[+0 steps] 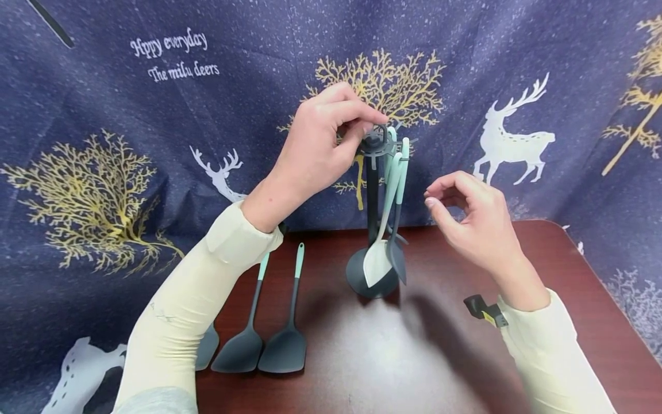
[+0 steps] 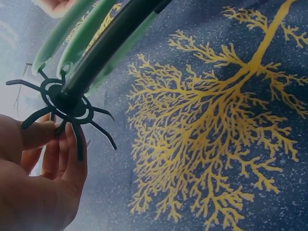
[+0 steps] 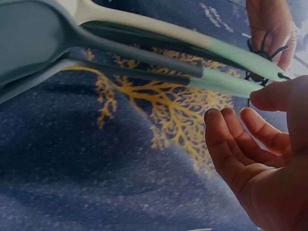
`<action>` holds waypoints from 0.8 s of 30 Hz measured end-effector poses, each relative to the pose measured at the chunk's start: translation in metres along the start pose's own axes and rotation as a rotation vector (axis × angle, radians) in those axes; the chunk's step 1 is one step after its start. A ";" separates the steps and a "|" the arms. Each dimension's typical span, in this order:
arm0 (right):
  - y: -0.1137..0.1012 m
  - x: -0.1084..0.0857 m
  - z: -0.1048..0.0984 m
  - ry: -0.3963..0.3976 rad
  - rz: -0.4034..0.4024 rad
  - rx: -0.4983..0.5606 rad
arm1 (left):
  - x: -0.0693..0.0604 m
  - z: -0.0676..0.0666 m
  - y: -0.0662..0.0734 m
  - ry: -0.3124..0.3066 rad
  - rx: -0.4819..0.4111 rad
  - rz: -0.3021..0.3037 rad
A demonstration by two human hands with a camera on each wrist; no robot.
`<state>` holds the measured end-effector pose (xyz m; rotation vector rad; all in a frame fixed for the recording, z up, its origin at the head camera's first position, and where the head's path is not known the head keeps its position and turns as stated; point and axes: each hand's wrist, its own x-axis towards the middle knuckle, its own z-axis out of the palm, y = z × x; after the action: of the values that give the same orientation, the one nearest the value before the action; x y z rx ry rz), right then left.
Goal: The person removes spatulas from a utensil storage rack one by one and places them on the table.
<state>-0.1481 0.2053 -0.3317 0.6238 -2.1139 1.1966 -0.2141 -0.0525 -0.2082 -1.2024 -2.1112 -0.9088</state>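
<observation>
A black rack (image 1: 372,195) with a round base and a ring of hooks stands on the table. My left hand (image 1: 315,138) pinches the loop at its top; in the left wrist view the fingers of that hand (image 2: 43,168) are at the hook ring (image 2: 67,103). Several mint-handled utensils hang on the rack's right side, among them a cream spoon (image 1: 377,263) and a dark grey one (image 1: 396,259). My right hand (image 1: 473,224) is held in the air to the right of them, fingers loosely bent, holding nothing.
Two dark turners with mint handles, one (image 1: 284,348) and another (image 1: 239,351), lie on the red-brown table (image 1: 543,253) at the left, with a third utensil (image 1: 207,345) partly behind my left sleeve. A blue cloth with deer and trees hangs behind.
</observation>
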 end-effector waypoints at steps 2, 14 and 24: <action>0.004 -0.002 0.001 -0.003 0.010 -0.002 | 0.000 0.000 0.001 -0.004 0.025 0.005; 0.029 -0.016 0.012 -0.092 0.061 0.012 | 0.002 -0.003 0.003 -0.029 0.091 0.018; 0.039 -0.026 0.025 -0.141 0.043 -0.036 | 0.006 -0.007 0.005 -0.064 0.099 -0.019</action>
<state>-0.1634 0.2046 -0.3824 0.6672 -2.2716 1.1648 -0.2115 -0.0528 -0.1986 -1.1771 -2.1949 -0.7741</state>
